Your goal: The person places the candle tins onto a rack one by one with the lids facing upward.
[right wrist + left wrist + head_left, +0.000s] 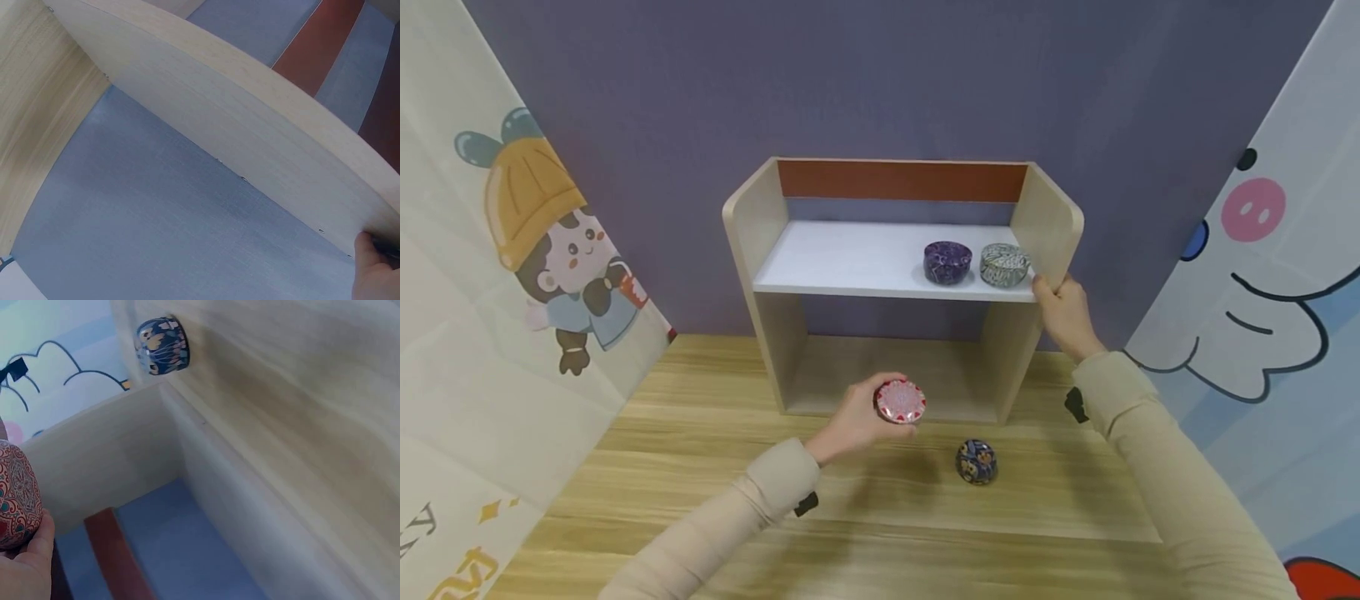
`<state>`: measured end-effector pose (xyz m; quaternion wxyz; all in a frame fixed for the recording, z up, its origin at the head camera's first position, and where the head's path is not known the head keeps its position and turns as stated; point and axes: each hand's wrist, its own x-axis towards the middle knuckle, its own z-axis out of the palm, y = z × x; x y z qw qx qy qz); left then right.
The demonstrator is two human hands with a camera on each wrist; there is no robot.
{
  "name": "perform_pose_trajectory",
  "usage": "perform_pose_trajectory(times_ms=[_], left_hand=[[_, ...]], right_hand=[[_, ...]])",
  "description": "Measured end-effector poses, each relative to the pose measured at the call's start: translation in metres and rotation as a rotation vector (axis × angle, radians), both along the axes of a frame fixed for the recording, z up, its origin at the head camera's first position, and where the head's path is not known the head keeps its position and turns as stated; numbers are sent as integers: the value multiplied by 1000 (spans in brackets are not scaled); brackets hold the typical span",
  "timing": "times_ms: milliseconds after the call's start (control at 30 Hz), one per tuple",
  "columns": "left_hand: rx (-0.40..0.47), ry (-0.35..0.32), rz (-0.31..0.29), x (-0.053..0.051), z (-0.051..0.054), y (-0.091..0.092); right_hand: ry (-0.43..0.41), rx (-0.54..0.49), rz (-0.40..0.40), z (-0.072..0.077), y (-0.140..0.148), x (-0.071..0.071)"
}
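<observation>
My left hand [865, 417] holds a small round tin [901, 402] with a red and pink lid, above the table in front of the shelf [880, 293]. In the left wrist view its side has a red ornate pattern. My right hand [1066, 315] grips the front edge of the shelf's right side panel [250, 125], its thumb against the outer face. On the upper board stand a purple tin [947, 263] and a grey-white patterned tin [1004, 265], the latter close to that panel. A dark blue floral tin [977, 462] sits on the table, right of my left hand.
The two-level shelf stands on a wood-grain table [700, 467] against a blue-grey backdrop [880, 75]. A reddish-brown strip [902, 180] spans its top back. Cartoon-printed sheets hang at left and right. Below the upper board is an open compartment [887, 358].
</observation>
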<state>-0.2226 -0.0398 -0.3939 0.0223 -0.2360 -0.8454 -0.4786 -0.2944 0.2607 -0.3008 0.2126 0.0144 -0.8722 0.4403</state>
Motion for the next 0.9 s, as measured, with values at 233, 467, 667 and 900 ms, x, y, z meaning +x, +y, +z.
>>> perform_pose_trajectory(times_ms=[233,467,667,900], left_hand=[[-24,51,13,-2,30,-3],[-13,39,26,-3,51,-5],[-18,95,64,-8,69,-8],[7,99,76,-17,90,-12]], right_hand=[[-11,-9,6,0,0,1],[-15,-11,3,0,1,1],[-30,-7,1,1,1,1],[-35,-19,12,2,0,2]])
